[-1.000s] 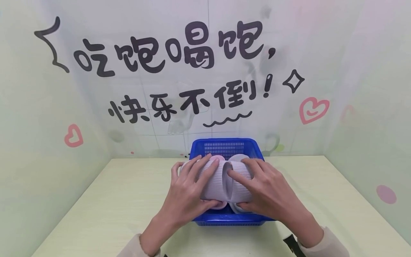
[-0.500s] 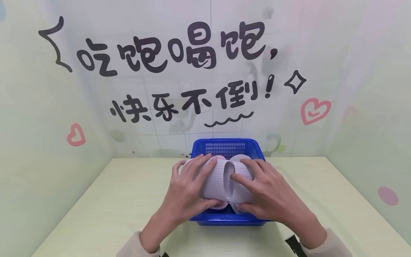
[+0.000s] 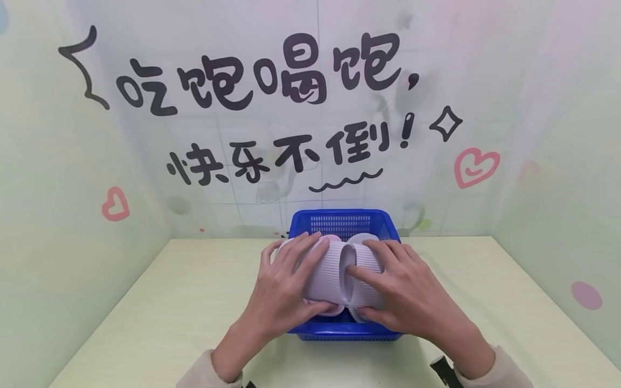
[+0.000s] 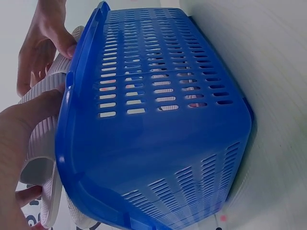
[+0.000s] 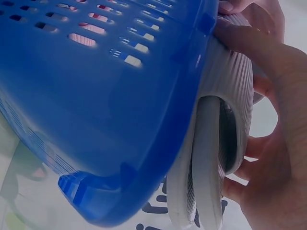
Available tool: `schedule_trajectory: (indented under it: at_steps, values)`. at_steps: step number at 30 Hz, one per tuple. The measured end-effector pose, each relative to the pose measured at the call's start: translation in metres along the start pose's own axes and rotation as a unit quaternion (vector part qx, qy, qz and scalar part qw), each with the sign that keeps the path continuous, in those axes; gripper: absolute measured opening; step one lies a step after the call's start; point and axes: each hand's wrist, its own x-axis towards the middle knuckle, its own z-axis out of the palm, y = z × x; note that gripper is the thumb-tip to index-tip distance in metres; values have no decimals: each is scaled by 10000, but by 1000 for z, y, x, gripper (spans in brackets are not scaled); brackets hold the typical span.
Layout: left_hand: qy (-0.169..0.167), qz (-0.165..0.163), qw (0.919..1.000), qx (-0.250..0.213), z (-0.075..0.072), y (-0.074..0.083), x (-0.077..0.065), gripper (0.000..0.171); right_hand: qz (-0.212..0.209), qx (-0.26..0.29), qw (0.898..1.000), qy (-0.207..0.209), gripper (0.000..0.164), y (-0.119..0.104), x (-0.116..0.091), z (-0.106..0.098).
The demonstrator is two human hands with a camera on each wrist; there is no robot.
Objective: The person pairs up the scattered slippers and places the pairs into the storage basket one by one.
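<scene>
Two pale lavender-grey ribbed slippers lie end to end over the blue basket in the head view. My left hand (image 3: 286, 285) grips the left slipper (image 3: 322, 275), fingers over the top and thumb at the near side. The right slipper (image 3: 366, 283) is held by my right hand (image 3: 412, 285), its index finger reaching into the opening between the two straps. Beneath them show parts of a pink-edged sole (image 3: 332, 237) and a pale sole (image 3: 363, 237). In the right wrist view, a white-edged slipper sole (image 5: 207, 167) overhangs the basket rim. The slippers' lower sides are mostly hidden.
The blue perforated basket (image 3: 349, 330) stands on a pale wooden table (image 3: 194, 302) near the back wall (image 3: 252, 210). Through its slots in the left wrist view, pink and white things show inside. Side walls rise at the left and right of the table.
Both hands and the slippers stay almost in place. The right index finger shifts slightly at the opening between the straps, which shows a little wider.
</scene>
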Motion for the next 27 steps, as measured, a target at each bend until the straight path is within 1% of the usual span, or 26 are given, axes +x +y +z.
schedule_trajectory:
  at_steps: [5, 9, 11, 14, 16, 18, 20, 21, 23, 24, 27]
  values:
    - [1, -33, 10000, 15, 1, 0, 0, 116, -9, -73, 10000, 26, 65, 0, 0, 1]
    - [19, -50, 10000, 79, 1, -1, 1, 114, 70, -81, 9998, 175, 69, 1, 1, 1]
    - [24, -117, 9999, 113, 0, -3, 1, 114, 167, -64, 9995, 264, 71, 3, 1, 1]
    - [102, -354, 9993, -27, -2, -7, 1, 116, 370, -43, 9989, 282, 72, 6, 0, -1]
    - [192, -581, 9977, -298, -3, -10, 1, 114, 520, -51, 9983, 241, 71, 9, -1, -2]
    - [289, -838, 9939, -661, -2, -15, 0, 107, 674, -62, 9975, 190, 71, 11, -1, -3]
    - [331, -1142, 9871, -1077, 1, -21, -2, 98, 821, -50, 9965, 167, 71, 12, -2, -4]
    - [287, -1328, 9825, -1277, 4, -24, -4, 93, 891, -46, 9959, 151, 71, 13, -2, -5]
    - [119, -1773, 9696, -1681, 9, -31, -8, 84, 1017, -36, 9947, 120, 72, 14, -2, -5]
    - [-24, -2033, 9608, -1884, 11, -34, -10, 79, 1080, -29, 9941, 91, 72, 14, -2, -6]
    - [-617, -2814, 9289, -2325, 19, -42, -17, 70, 1310, 22, 9914, -34, 73, 14, 0, -8]
